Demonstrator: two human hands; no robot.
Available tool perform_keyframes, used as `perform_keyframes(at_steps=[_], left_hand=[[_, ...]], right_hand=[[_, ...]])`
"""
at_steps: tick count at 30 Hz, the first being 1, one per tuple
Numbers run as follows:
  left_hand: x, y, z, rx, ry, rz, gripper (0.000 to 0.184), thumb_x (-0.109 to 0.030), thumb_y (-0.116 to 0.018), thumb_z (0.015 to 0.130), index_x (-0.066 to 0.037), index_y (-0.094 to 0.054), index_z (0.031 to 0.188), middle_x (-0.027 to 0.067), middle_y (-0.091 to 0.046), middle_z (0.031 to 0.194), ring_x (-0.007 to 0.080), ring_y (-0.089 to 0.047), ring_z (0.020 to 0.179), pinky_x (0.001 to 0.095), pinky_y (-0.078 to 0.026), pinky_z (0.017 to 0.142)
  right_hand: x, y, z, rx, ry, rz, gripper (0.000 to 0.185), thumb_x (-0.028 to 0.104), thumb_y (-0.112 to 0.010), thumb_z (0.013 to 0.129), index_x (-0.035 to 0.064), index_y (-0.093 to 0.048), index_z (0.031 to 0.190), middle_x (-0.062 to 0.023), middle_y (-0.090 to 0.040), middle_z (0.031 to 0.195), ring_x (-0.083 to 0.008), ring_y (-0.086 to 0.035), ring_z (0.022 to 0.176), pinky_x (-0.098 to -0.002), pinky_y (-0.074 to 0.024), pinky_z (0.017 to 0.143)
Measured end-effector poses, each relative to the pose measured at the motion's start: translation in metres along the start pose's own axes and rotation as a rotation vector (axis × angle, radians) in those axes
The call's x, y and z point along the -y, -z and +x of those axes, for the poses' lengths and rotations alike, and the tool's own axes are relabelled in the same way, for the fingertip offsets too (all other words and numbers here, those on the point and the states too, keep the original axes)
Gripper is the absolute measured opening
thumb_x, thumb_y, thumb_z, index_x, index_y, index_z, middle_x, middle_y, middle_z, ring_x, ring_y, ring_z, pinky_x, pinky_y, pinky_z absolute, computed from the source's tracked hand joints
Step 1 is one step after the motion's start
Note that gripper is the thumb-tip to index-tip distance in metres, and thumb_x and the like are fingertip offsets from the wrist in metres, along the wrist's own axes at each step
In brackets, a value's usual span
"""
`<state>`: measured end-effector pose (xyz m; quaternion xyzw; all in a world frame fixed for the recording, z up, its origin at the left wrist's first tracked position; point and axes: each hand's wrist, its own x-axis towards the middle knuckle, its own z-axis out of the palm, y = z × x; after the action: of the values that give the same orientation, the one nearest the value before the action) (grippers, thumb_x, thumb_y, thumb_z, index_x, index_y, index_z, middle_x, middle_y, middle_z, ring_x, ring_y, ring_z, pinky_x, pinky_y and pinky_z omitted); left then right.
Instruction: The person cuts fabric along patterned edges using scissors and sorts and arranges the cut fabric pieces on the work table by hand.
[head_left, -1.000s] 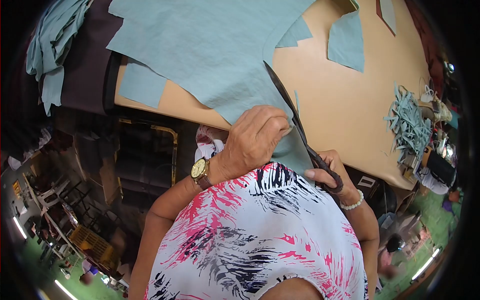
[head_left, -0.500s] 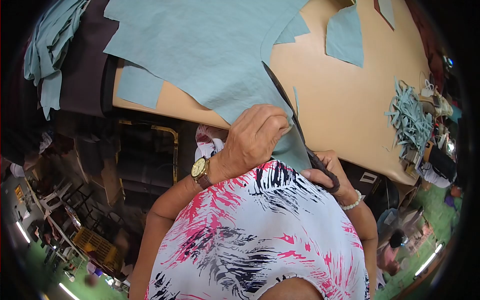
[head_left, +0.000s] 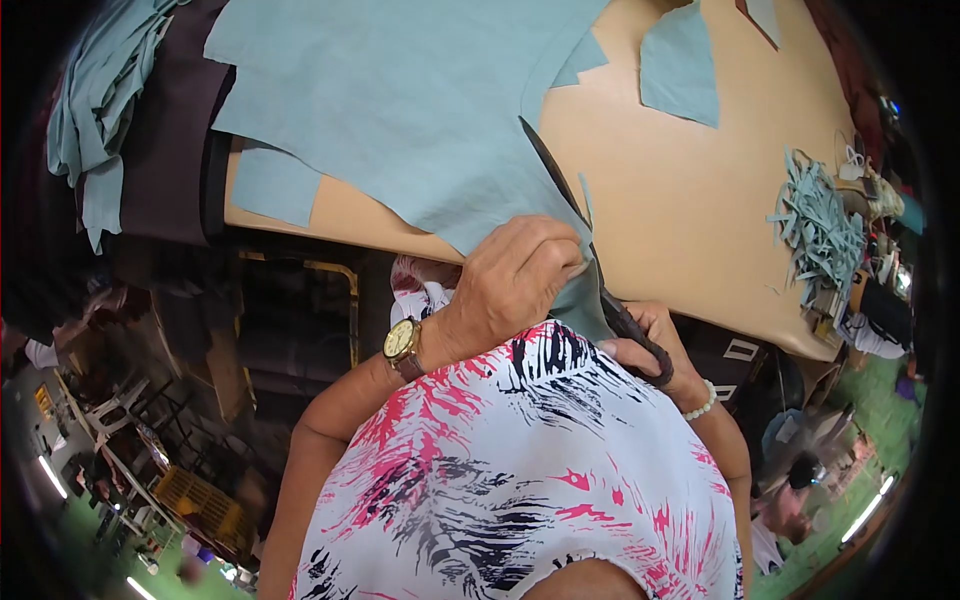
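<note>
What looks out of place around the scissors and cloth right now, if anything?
Nothing looks spilled or damaged. The untidiest spot is the tangled heap of cloth strips at the right side of the table, crowded against other clutter. One loose strip lies beside the scissors; both look like ordinary offcuts.

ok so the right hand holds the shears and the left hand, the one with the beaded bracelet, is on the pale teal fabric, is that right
The bracelet is wrong: in the head view the left hand has a wristwatch at its wrist. The beaded bracelet is on the right wrist.
</note>
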<state>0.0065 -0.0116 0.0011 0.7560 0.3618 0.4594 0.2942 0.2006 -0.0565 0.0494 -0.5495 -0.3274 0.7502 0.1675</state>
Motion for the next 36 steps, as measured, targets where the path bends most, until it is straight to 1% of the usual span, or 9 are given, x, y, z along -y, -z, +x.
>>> perform_keyframes(at_steps=[5, 11, 17, 23, 26, 29, 32, 33, 36], left_hand=[[-0.002, -0.001, 0.000, 0.022, -0.010, -0.014, 0.019, 0.000, -0.066, 0.070, -0.001, -0.052, 0.082, 0.0112, -0.059, 0.084, 0.0260, -0.058, 0.074, 0.0323, -0.047, 0.062], [-0.002, -0.003, 0.000, 0.031, -0.021, -0.030, 0.018, 0.001, -0.066, 0.069, -0.001, -0.052, 0.081, 0.0112, -0.059, 0.084, 0.0256, -0.058, 0.075, 0.0323, -0.047, 0.062], [-0.003, -0.005, -0.001, 0.044, -0.027, -0.048, 0.017, 0.000, -0.066, 0.071, -0.001, -0.052, 0.081, 0.0114, -0.059, 0.084, 0.0256, -0.058, 0.074, 0.0320, -0.047, 0.062], [-0.003, -0.006, -0.001, 0.061, -0.037, -0.055, 0.015, -0.001, -0.065, 0.073, -0.001, -0.052, 0.081, 0.0117, -0.059, 0.084, 0.0255, -0.058, 0.074, 0.0315, -0.047, 0.062], [-0.003, -0.005, -0.002, 0.087, -0.019, -0.052, 0.018, -0.005, -0.068, 0.071, -0.001, -0.053, 0.081, 0.0121, -0.060, 0.087, 0.0273, -0.059, 0.078, 0.0338, -0.048, 0.066], [-0.003, 0.020, 0.012, 0.141, -0.103, 0.131, 0.033, -0.011, -0.074, 0.067, -0.002, -0.055, 0.092, 0.0153, -0.060, 0.099, 0.0312, -0.057, 0.092, 0.0381, -0.046, 0.078], [0.002, 0.043, 0.039, 0.136, -0.026, 0.307, 0.052, -0.017, -0.076, 0.063, -0.001, -0.053, 0.107, 0.0177, -0.055, 0.113, 0.0345, -0.051, 0.105, 0.0416, -0.041, 0.089], [0.008, 0.043, 0.042, 0.193, -0.020, 0.355, 0.064, -0.019, -0.076, 0.064, 0.000, -0.047, 0.118, 0.0182, -0.051, 0.119, 0.0351, -0.047, 0.112, 0.0419, -0.038, 0.092], [0.024, 0.019, 0.051, 0.220, -0.009, 0.452, 0.055, -0.016, -0.072, 0.069, 0.001, -0.049, 0.116, 0.0176, -0.054, 0.116, 0.0338, -0.050, 0.108, 0.0417, -0.040, 0.091]], right_hand=[[-0.003, -0.001, 0.000, 0.007, 0.046, 0.017, 0.028, 0.017, -0.068, 0.074, 0.0072, -0.048, 0.056, 0.0059, -0.041, 0.052, -0.0021, -0.033, 0.047, -0.0207, -0.0216, 0.043], [-0.005, -0.005, -0.002, -0.022, 0.031, 0.030, 0.025, 0.016, -0.067, 0.075, 0.0048, -0.051, 0.059, 0.0065, -0.041, 0.053, -0.0010, -0.034, 0.050, -0.0203, -0.0221, 0.044], [-0.014, -0.007, -0.005, -0.034, 0.056, 0.040, 0.024, 0.013, -0.066, 0.076, 0.0044, -0.050, 0.060, 0.0072, -0.040, 0.055, -0.0011, -0.033, 0.051, -0.0197, -0.0227, 0.045], [-0.016, -0.011, -0.007, -0.057, 0.056, 0.045, 0.024, 0.013, -0.066, 0.076, 0.0043, -0.050, 0.060, 0.0072, -0.039, 0.055, -0.0010, -0.033, 0.052, -0.0200, -0.0236, 0.046], [-0.016, -0.015, -0.009, -0.078, 0.052, 0.082, 0.026, 0.014, -0.066, 0.076, 0.0042, -0.050, 0.059, 0.0069, -0.040, 0.056, -0.0010, -0.033, 0.053, -0.0204, -0.0242, 0.046], [-0.019, -0.014, -0.010, -0.078, 0.069, 0.110, 0.028, 0.014, -0.067, 0.076, 0.0046, -0.048, 0.058, 0.0061, -0.041, 0.055, -0.0014, -0.034, 0.052, -0.0209, -0.0249, 0.046], [-0.022, -0.006, -0.011, -0.099, 0.120, 0.084, 0.029, 0.014, -0.067, 0.076, 0.0056, -0.048, 0.056, 0.0050, -0.043, 0.052, -0.0016, -0.037, 0.047, -0.0204, -0.0259, 0.043], [-0.019, -0.003, -0.014, -0.113, 0.084, 0.087, 0.028, 0.015, -0.066, 0.076, 0.0056, -0.049, 0.055, 0.0027, -0.045, 0.046, -0.0027, -0.039, 0.040, -0.0193, -0.0271, 0.039], [-0.012, 0.009, -0.022, -0.129, 0.100, 0.142, 0.027, 0.015, -0.066, 0.076, 0.0053, -0.051, 0.055, 0.0005, -0.047, 0.043, -0.0041, -0.042, 0.036, -0.0181, -0.0284, 0.036]])
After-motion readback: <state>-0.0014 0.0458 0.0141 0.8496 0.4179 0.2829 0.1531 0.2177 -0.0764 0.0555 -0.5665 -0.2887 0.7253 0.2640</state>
